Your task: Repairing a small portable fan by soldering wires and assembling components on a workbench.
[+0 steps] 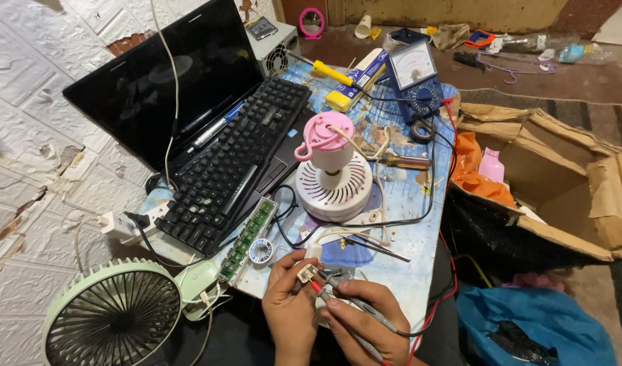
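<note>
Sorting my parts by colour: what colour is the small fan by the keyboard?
Pale green fan, with dark blades, seen in the head view.

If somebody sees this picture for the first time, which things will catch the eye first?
Probably the two hands at the bottom centre: the left hand pinches a small white part, while the right hand puts probes to it. Above them, mid-table, stands a white round device with a pink top. A pale green fan fills the lower left corner, beside a black laptop.

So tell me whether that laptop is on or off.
Seemingly off or asleep: the open laptop shows a black screen with only reflections; no indicator light visible.
</note>
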